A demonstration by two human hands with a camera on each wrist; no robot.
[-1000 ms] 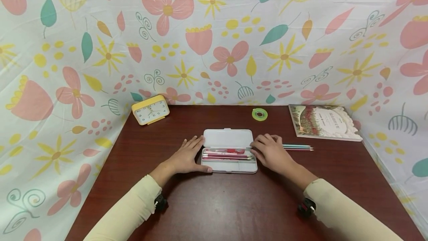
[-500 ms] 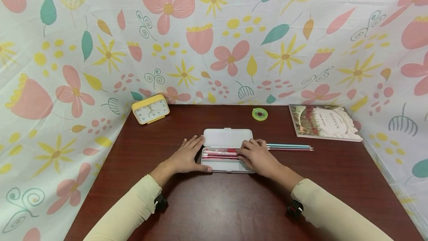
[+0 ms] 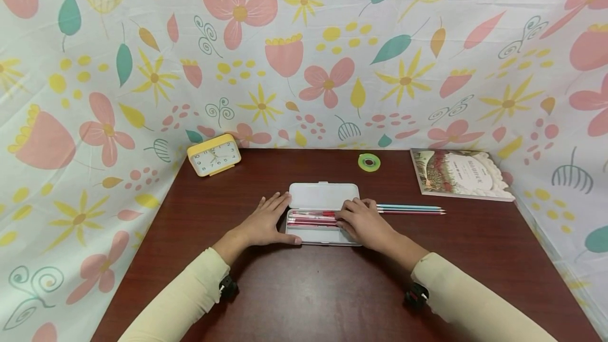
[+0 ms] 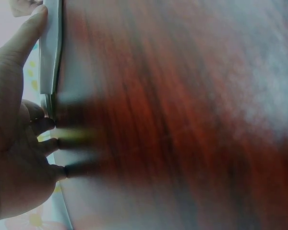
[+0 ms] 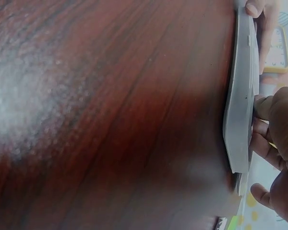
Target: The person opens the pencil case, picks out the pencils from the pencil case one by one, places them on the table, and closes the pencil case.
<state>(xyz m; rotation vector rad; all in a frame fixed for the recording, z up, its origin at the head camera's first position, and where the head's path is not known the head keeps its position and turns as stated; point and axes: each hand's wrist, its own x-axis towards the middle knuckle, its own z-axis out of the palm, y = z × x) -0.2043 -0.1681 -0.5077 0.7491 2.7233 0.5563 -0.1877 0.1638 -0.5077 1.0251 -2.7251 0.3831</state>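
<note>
An opened white pencil case (image 3: pixel 313 235) lies on the table, its lid (image 3: pixel 324 196) folded back. Inside the back compartment are several red and pink pencils (image 3: pixel 311 221) and a red pen. My left hand (image 3: pixel 262 223) rests at the case's left end with fingers spread, its thumb on the front edge. My right hand (image 3: pixel 366 223) reaches over the case's right half, its bent fingers and thumb pinching at the pencils; the fingertips are partly hidden. In the right wrist view, the thumb (image 5: pixel 263 108) and fingers dip behind the case's front wall (image 5: pixel 237 110).
Blue and dark red pencils (image 3: pixel 413 209) lie on the table to the right of the case. A green tape roll (image 3: pixel 363 162) stands behind it. A yellow alarm clock (image 3: pixel 215 157) is at back left, a book (image 3: pixel 461 174) at back right. Patterned cloth (image 3: pixel 304 94) surrounds the table.
My right hand has moved left from the case's right edge onto the pencils inside, uncovering more of the pencils on the table. It has barely moved in the last half second. The left hand stays put.
</note>
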